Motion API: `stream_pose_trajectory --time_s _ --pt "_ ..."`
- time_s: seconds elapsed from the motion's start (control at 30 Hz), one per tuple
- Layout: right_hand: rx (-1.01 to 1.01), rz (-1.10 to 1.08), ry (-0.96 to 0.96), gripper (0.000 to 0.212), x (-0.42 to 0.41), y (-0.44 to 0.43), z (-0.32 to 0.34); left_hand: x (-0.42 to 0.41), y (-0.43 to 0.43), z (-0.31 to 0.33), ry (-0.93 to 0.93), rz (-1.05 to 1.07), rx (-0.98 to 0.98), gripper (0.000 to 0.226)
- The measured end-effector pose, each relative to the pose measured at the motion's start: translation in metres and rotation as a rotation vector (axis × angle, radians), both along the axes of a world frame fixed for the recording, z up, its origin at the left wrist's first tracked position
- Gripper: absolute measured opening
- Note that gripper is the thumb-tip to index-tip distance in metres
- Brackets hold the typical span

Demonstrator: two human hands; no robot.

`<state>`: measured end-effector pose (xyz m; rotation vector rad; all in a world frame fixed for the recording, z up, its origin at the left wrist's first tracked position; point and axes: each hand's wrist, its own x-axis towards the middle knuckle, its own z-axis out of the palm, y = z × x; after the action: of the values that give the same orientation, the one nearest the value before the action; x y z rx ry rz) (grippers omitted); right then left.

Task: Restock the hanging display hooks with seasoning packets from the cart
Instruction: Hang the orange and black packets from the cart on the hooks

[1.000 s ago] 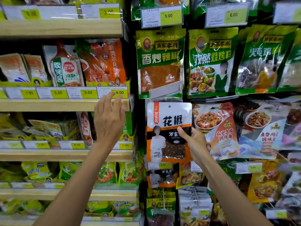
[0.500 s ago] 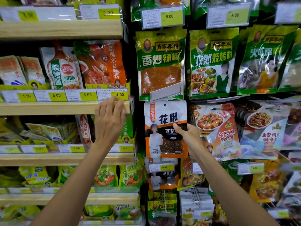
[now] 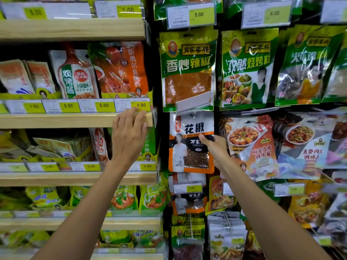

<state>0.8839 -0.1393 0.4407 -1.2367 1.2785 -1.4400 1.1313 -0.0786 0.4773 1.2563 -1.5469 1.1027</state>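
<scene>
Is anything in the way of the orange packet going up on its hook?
Yes, probably: a tilted grey tag flap sits right above the orange packet that the right hand holds, overlapping the green chili packet. The hook itself is hidden.

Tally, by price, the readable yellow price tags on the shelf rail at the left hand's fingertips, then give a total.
5.00 tags: 2
1.50 tag: 1
4.00 tag: 1
Total: 4
</scene>
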Motion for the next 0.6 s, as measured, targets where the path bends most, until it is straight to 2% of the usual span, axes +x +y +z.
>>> stream_pose_trajectory --time_s 0.3,0.43,0.6 --pt "-0.008 -0.250 0.340 0.040 0.013 -0.023 0.007 0.001 0.007 0.002 -0.023 0.000 0.070 0.030" --pt "0.027 -0.300 0.371 0.049 0.018 -0.012 0.004 0.000 0.011 0.004 -0.012 -0.018 0.097 0.030" --pt "-0.090 -0.299 0.395 0.047 0.013 0.036 -0.011 -0.014 0.021 -0.006 0.035 -0.101 0.032 0.034"
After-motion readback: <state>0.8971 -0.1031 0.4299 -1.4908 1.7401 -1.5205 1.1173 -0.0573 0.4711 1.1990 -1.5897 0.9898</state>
